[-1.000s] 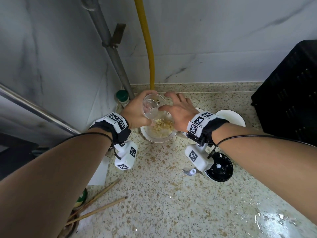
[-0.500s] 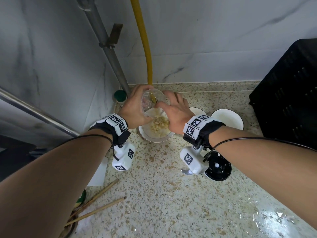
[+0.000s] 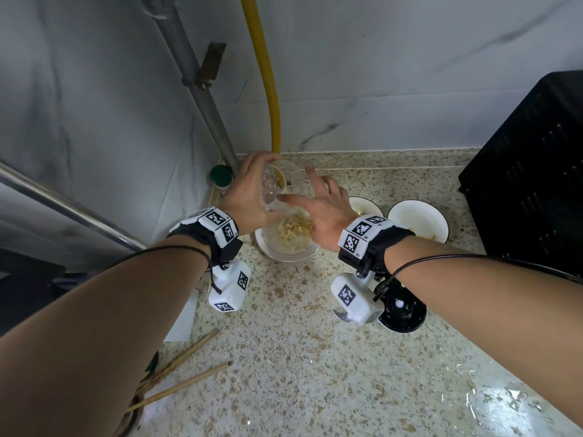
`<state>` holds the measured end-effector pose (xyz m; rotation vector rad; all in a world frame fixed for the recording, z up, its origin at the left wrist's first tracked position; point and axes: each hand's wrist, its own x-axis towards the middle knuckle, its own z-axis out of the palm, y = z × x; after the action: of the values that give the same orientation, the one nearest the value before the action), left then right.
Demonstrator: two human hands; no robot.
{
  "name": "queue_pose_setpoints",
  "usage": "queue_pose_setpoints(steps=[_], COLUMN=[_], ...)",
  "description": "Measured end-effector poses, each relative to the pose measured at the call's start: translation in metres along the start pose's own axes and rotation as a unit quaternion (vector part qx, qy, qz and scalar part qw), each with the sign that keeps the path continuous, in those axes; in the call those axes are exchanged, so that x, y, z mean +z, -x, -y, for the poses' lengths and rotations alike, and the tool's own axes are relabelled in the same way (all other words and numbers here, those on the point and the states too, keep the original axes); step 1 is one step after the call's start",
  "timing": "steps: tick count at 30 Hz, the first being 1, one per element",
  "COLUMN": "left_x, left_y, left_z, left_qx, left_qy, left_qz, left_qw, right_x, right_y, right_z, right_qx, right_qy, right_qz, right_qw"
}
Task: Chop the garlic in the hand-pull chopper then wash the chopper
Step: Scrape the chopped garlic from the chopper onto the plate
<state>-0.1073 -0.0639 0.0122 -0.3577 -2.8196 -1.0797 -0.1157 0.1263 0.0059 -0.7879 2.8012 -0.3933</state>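
My left hand [image 3: 249, 197] grips the clear chopper cup [image 3: 279, 184], tipped over a white bowl [image 3: 284, 252] that holds a heap of chopped garlic [image 3: 293, 230]. My right hand [image 3: 325, 209] hovers at the cup's mouth with its fingers spread and straight; a fingertip reaches to the rim. The chopper's black lid [image 3: 400, 310] lies upturned on the counter below my right wrist, and a metal blade piece [image 3: 340, 313] shows beside it, partly hidden by the wrist device.
Two more white bowls [image 3: 366, 205] [image 3: 419, 225] stand to the right. A black crate [image 3: 530, 171] fills the right side. Wooden chopsticks [image 3: 183, 373] lie front left. A green-capped bottle [image 3: 221, 175], a grey pipe and a yellow hose [image 3: 268, 74] stand in the corner. Water wets the counter front right.
My right hand has drawn its fingers out of the cup's mouth and spread them. The cup has lifted slightly toward the wall; the garlic pile sits in the bowl.
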Motion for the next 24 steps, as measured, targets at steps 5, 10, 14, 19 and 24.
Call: queue_pose_setpoints(steps=[5,10,14,19,24], left_x=[-0.001,0.0,0.0,0.001,0.003], left_y=[0.001,0.001,0.0,0.001,0.002], left_z=[0.001,-0.001,-0.002,0.004,0.01], left_qx=[0.004,0.011,0.013,0.011,-0.002], left_qy=[-0.006,-0.002,-0.002,-0.02,-0.043], left_qz=[0.005,-0.002,0.0,-0.001,-0.008], left_qw=[1.0,1.0,1.0,1.0,0.999], right_x=[-0.005,0.001,0.004,0.0,-0.001], right_y=[-0.009,-0.013,-0.012,-0.008,-0.005], right_z=[-0.005,-0.003,-0.003,-0.006,-0.006], right_qx=[0.014,0.027,0.006,-0.018,-0.037], right_qy=[0.016,-0.002,-0.014,-0.031,-0.049], right_qz=[-0.024,0.038,0.036,0.021,0.016], right_qw=[0.999,0.999,0.999,0.999,0.998])
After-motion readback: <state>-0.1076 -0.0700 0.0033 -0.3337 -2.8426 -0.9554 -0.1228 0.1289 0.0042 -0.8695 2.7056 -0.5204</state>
